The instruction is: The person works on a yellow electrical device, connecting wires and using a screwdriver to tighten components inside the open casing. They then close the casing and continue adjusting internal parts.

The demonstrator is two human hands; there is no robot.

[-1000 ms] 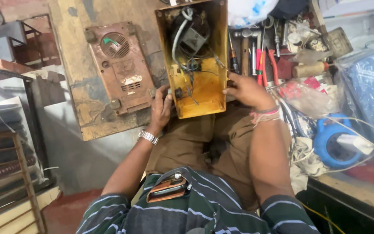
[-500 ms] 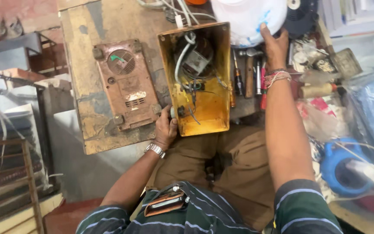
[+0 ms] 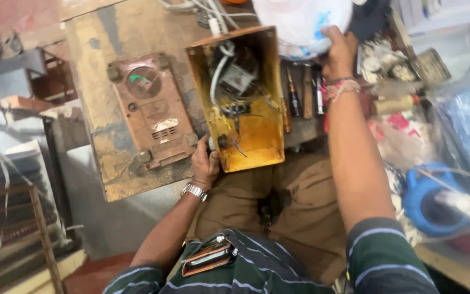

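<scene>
Workbench, white plastic bag top-right

We count two hands — left and right. One yellow box, one rusty cover plate, one white plastic bag — and one blue reel.

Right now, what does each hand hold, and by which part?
Left hand grips the yellow box at its near left corner. Right hand grasps the white bag at its lower edge.
</scene>
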